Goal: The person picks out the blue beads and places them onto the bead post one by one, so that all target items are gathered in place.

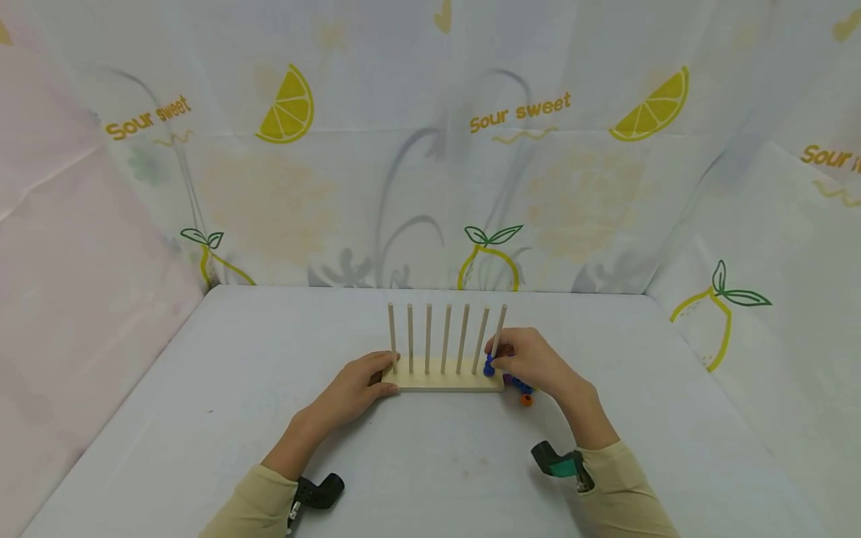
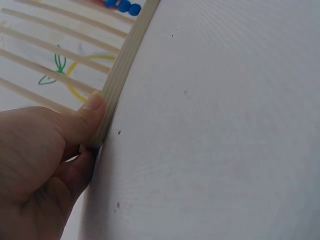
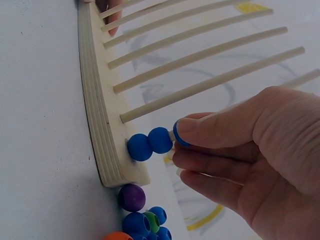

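Observation:
A pale wooden board (image 1: pixel 444 383) with a row of several upright pegs stands on the white table. My left hand (image 1: pixel 353 385) grips its left end, with the thumb (image 2: pixel 92 107) on the front edge. At the other end, my right hand (image 1: pixel 538 362) pinches a blue bead (image 3: pixel 179 136) that is threaded on the rightmost peg (image 1: pixel 500 329). Below that bead, two more blue beads (image 3: pixel 160 140) sit stacked on the same peg, the lowest at the board. The other pegs hold no beads. My right fingers partly hide the pinched bead and the peg.
Loose beads lie close by the board's right end: a purple bead (image 3: pixel 131 198), a green bead (image 3: pixel 151 221), an orange bead (image 1: pixel 527 400) and several blue ones. A white cloth printed with lemons (image 1: pixel 289 112) hangs behind the table.

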`<state>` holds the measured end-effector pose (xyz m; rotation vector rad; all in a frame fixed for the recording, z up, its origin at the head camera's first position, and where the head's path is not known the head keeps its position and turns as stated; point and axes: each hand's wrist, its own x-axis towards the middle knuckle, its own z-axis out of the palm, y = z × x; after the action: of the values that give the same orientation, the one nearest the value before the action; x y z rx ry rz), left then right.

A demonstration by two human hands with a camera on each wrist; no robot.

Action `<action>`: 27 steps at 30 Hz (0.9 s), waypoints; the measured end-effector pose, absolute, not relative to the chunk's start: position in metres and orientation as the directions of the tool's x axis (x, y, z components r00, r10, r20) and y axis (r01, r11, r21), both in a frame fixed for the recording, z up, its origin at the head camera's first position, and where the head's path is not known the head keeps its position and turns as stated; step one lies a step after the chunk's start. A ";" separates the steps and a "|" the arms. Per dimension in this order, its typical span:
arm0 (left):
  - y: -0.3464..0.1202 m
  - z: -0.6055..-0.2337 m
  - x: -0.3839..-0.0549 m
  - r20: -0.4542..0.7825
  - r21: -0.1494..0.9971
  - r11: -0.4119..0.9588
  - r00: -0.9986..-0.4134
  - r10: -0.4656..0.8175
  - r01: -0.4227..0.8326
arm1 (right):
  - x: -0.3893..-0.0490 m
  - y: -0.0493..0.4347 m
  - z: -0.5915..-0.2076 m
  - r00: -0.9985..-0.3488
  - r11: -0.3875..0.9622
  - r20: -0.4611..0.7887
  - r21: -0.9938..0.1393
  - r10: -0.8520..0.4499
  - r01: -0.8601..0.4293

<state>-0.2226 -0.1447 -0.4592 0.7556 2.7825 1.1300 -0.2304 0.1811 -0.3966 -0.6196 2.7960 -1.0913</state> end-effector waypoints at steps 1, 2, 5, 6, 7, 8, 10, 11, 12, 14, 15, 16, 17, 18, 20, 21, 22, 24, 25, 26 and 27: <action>-0.145 -0.459 -0.222 0.136 0.665 0.616 -0.880 0.455 0.422 | -0.231 0.181 -0.397 -0.915 0.668 0.073 -0.660 -0.398 -0.343; -0.145 -0.459 -0.222 0.135 0.666 0.617 -0.881 0.454 0.420 | -0.231 0.181 -0.398 -0.914 0.671 0.073 -0.656 -0.399 -0.345; -0.145 -0.458 -0.221 0.126 0.667 0.619 -0.883 0.453 0.413 | -0.232 0.182 -0.400 -0.912 0.680 0.071 -0.643 -0.404 -0.351; -0.145 -0.458 -0.221 0.123 0.669 0.620 -0.883 0.452 0.410 | -0.232 0.182 -0.400 -0.913 0.682 0.066 -0.644 -0.402 -0.347; -0.145 -0.457 -0.221 0.122 0.670 0.619 -0.884 0.451 0.408 | -0.232 0.182 -0.400 -0.912 0.683 0.066 -0.641 -0.406 -0.350; -0.145 -0.457 -0.221 0.120 0.671 0.620 -0.885 0.450 0.407 | -0.233 0.182 -0.401 -0.912 0.684 0.065 -0.640 -0.406 -0.350; -0.144 -0.457 -0.221 0.117 0.669 0.623 -0.885 0.450 0.405 | -0.233 0.182 -0.401 -0.910 0.684 0.064 -0.639 -0.409 -0.352; -0.144 -0.457 -0.221 0.118 0.669 0.623 -0.886 0.449 0.405 | -0.233 0.182 -0.400 -0.910 0.685 0.062 -0.638 -0.410 -0.352; -0.144 -0.457 -0.221 0.116 0.670 0.624 -0.887 0.447 0.402 | -0.233 0.182 -0.400 -0.910 0.685 0.060 -0.639 -0.410 -0.350; -0.144 -0.457 -0.221 0.114 0.669 0.627 -0.888 0.445 0.400 | -0.233 0.182 -0.400 -0.911 0.685 0.057 -0.640 -0.409 -0.348; -0.145 -0.457 -0.221 0.112 0.668 0.628 -0.889 0.444 0.398 | -0.232 0.182 -0.400 -0.911 0.685 0.057 -0.641 -0.409 -0.348; -0.145 -0.457 -0.221 0.112 0.668 0.629 -0.889 0.443 0.398 | -0.232 0.182 -0.400 -0.911 0.686 0.056 -0.640 -0.408 -0.346; -0.145 -0.457 -0.221 0.111 0.668 0.629 -0.889 0.443 0.397 | -0.233 0.182 -0.400 -0.911 0.686 0.056 -0.640 -0.408 -0.346; -0.145 -0.457 -0.221 0.111 0.668 0.629 -0.889 0.444 0.397 | -0.233 0.182 -0.400 -0.911 0.687 0.056 -0.639 -0.408 -0.346; -0.145 -0.458 -0.221 0.112 0.667 0.630 -0.889 0.444 0.398 | -0.233 0.182 -0.400 -0.912 0.687 0.056 -0.639 -0.407 -0.346; -0.145 -0.458 -0.222 0.112 0.667 0.629 -0.889 0.444 0.398 | -0.232 0.181 -0.400 -0.912 0.688 0.054 -0.639 -0.406 -0.344; -0.145 -0.458 -0.222 0.113 0.666 0.630 -0.889 0.443 0.399 | -0.232 0.181 -0.400 -0.913 0.689 0.053 -0.639 -0.404 -0.342; -0.145 -0.458 -0.222 0.117 0.663 0.631 -0.888 0.444 0.402 | -0.231 0.181 -0.399 -0.912 0.688 0.059 -0.637 -0.406 -0.347; -0.145 -0.459 -0.222 0.117 0.663 0.631 -0.888 0.444 0.403 | -0.231 0.181 -0.399 -0.912 0.687 0.062 -0.637 -0.406 -0.349; -0.145 -0.459 -0.222 0.119 0.663 0.630 -0.888 0.444 0.404 | -0.231 0.181 -0.399 -0.908 0.686 0.072 -0.632 -0.412 -0.361; -0.145 -0.459 -0.223 0.120 0.663 0.629 -0.888 0.445 0.405 | -0.231 0.181 -0.399 -0.908 0.687 0.075 -0.629 -0.413 -0.364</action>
<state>-0.2227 -0.1448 -0.4591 0.7267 2.7855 1.1131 -0.2307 0.1813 -0.3988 -0.6499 2.8177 -1.0275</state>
